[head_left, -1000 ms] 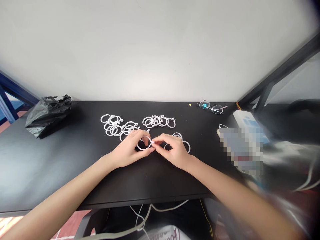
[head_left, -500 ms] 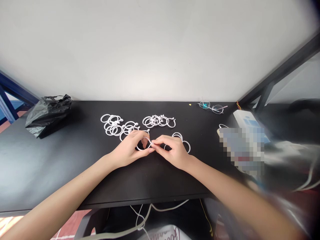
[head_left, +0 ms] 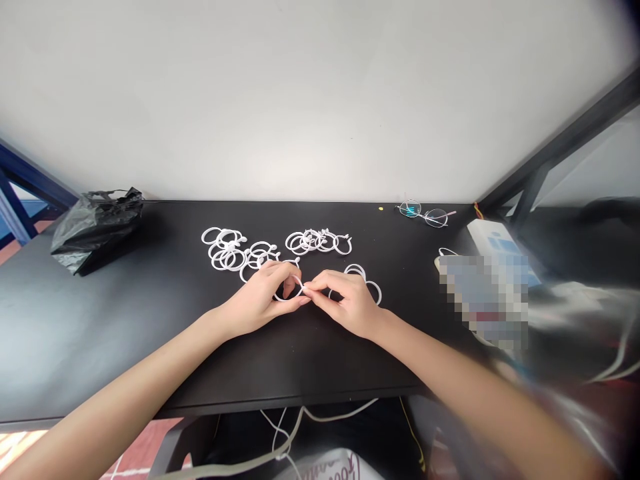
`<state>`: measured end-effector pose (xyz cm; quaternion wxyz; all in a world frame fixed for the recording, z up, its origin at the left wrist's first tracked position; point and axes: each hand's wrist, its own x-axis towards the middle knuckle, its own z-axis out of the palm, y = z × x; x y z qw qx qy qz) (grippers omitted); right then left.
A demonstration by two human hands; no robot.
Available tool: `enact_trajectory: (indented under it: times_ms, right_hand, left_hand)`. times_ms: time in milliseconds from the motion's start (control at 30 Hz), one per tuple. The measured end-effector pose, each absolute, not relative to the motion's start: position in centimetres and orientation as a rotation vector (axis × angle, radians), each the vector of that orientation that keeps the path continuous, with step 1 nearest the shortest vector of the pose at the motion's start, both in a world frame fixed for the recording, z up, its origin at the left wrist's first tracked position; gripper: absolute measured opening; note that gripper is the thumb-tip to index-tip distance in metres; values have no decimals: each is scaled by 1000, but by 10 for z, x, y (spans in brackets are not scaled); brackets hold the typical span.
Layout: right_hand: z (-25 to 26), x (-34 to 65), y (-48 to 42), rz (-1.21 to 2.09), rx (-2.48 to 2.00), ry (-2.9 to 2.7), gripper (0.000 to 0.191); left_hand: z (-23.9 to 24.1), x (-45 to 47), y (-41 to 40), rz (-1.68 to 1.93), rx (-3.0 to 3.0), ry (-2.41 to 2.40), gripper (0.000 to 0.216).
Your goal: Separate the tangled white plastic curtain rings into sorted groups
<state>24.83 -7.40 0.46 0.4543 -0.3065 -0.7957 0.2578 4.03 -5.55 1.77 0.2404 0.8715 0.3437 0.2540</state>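
A white plastic ring point(head_left: 289, 299) is held between my two hands above the black table. My left hand point(head_left: 265, 293) curls around it, thumb and fingers gripping the ring. At the ring's right end, my right hand point(head_left: 350, 303) pinches it between thumb and fingertips. A loose group of similar white rings with small knobs point(head_left: 227, 260) lies to the left, partly behind my left hand. Another cluster of rings with open, pronged ends point(head_left: 320, 241) is farther back in the middle. Several more rings point(head_left: 373, 291) lie partly hidden behind my right hand.
A black plastic bag point(head_left: 97, 230) sits at the table's left. Eyeglasses point(head_left: 424, 213) lie near the back wall. At the right are a white and blue box point(head_left: 493, 240), a pixelated object point(head_left: 483, 300) and clear plastic. Cables point(head_left: 295, 433) hang beneath the front edge.
Almost nothing differs. Both hands stay at the same spot on the ring, with only a slight shift of the left fingers.
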Motion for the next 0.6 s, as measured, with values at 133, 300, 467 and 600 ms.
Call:
enact_trajectory:
  times_ms: [133,300,467,600]
  right_hand:
    - [4,248,-75,631,-750,-1966,11]
    - [2,247,-75,622,-739,-1953,8]
    - [-1,247,-74,604,-723,-1950,6]
    - [-1,247,-73,593,-718,-1952,5]
  left_hand:
    - [17,41,-55,682,2388,937,24]
    - [17,40,-54,678,2389,927,24]
    - [18,40,-55,691,2395,920,22]
    - [17,40,-54,699,2415,920,21]
